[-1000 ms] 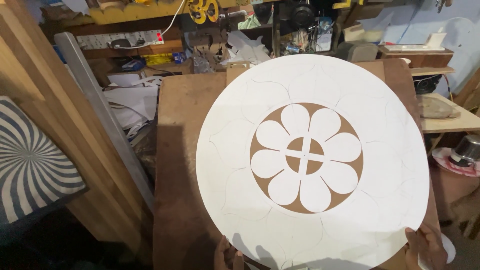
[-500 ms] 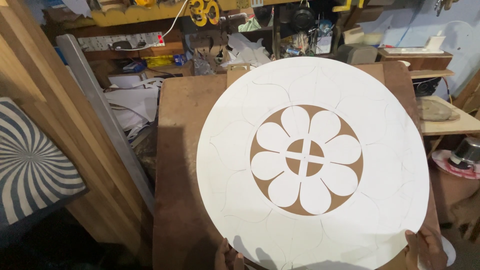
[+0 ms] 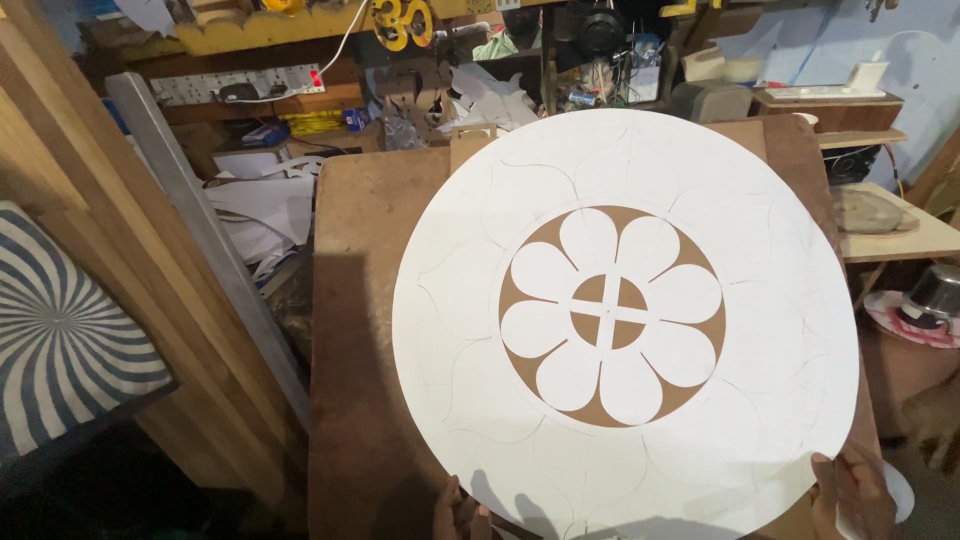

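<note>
- Cluttered workshop shelves behind; brown wooden board (image 3: pixel 370 330) underneath.
- Big white round flower-cutout disc (image 3: pixel 470 300) lies flat, extending away from the fingers.
- Left hand (image 3: pixel 458 512) and right hand (image 3: pixel 850 492) grip its near rim, fingers clamped.

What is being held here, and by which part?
A white round disc with a flower cutout, held at its lower edge: left hand bottom-left, right hand bottom-right.

The white round board (image 3: pixel 625 320) covers most of the worktop (image 3: pixel 360 330); bare strip from 7 to 11 o'clock. Cluttered shelves (image 3: pixel 300 90) block 12, leaning metal bar (image 3: pixel 200 230) blocks 9.
</note>
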